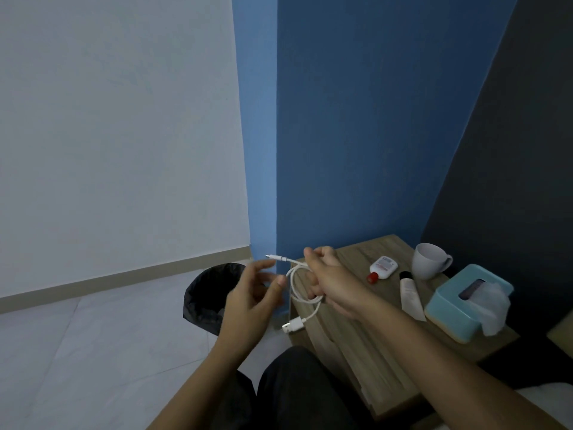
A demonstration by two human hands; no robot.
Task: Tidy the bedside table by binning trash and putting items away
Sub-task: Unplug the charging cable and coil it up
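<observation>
A white USB cable is looped in the air over the left edge of the wooden bedside table. My right hand is shut on the loop, with the small plug poking out to the left and the USB plug dangling below. My left hand is beside it with fingers spread, its thumb tip touching the loop. On the table lie a small white bottle with a red cap, a white tube, a grey mug and a teal tissue box.
A black bin with a dark liner stands on the tiled floor left of the table, under my left hand. A blue wall rises behind the table, and a dark headboard stands at the right. My dark-trousered knees fill the bottom centre.
</observation>
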